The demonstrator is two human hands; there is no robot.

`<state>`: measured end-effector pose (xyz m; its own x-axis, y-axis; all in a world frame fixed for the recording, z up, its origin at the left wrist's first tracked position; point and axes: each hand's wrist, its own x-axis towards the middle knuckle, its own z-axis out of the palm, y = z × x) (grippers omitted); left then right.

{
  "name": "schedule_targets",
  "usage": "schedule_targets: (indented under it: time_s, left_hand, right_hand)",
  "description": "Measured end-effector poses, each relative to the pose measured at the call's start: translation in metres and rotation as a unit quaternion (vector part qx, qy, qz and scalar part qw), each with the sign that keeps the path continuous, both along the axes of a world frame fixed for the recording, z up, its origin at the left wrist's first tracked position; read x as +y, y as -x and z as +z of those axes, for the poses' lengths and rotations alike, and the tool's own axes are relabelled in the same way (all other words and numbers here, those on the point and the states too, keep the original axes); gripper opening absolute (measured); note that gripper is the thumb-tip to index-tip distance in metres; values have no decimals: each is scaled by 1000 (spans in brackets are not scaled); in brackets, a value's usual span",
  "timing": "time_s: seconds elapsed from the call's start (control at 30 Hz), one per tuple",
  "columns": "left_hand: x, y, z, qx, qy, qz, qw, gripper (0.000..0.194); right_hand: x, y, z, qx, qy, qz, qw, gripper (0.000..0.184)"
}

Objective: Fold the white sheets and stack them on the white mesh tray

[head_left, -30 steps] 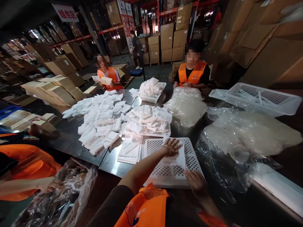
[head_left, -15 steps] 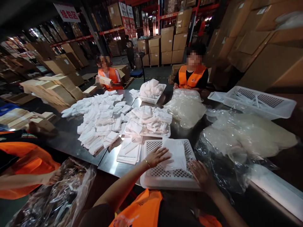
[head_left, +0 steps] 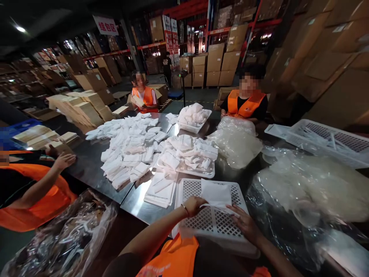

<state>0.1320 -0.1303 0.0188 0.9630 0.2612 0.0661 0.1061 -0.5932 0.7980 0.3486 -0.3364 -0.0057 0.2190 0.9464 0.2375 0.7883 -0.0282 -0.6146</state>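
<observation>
My left hand point(head_left: 192, 205) grips the near left edge of a white cloth pack point(head_left: 216, 194) lying on an upturned white perforated tray point(head_left: 213, 225) in front of me. My right hand point(head_left: 241, 221) pinches a thin white strip running from the pack's near right side. Left of the tray lies a flat stack of white packs point(head_left: 162, 190) on the steel table point(head_left: 138, 200).
A heap of white packs point(head_left: 131, 148) covers the table's middle, with a filled tray point(head_left: 187, 156) beyond mine. Clear plastic bags point(head_left: 302, 181) lie to the right, another bag point(head_left: 63, 238) at lower left. Two people in orange vests sit opposite; a person's hand point(head_left: 63, 160) rests at the left.
My left hand slid back from on top of the pack to its near edge and closed on it. My right hand rose off the tray rim to pinch the strip.
</observation>
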Motion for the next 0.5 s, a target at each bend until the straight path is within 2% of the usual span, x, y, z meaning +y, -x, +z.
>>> schedule_targets:
  time_s: [0.07,0.17,0.33,0.5]
  left_hand:
    - [-5,-9,0,-1,46,100,994,39]
    - [-12,-26,-1,-3,59,195,979,60]
    - [-22,-40,-1,23,41,316,948,62]
    - [-26,-43,3,65,12,363,930,59]
  right_hand:
    - [9,10,10,61,0,-111,992,59]
    - [26,22,26,117,-4,-240,964,70]
    - [47,26,37,89,-18,-311,946,72]
    - [52,28,31,37,-9,-346,938,72]
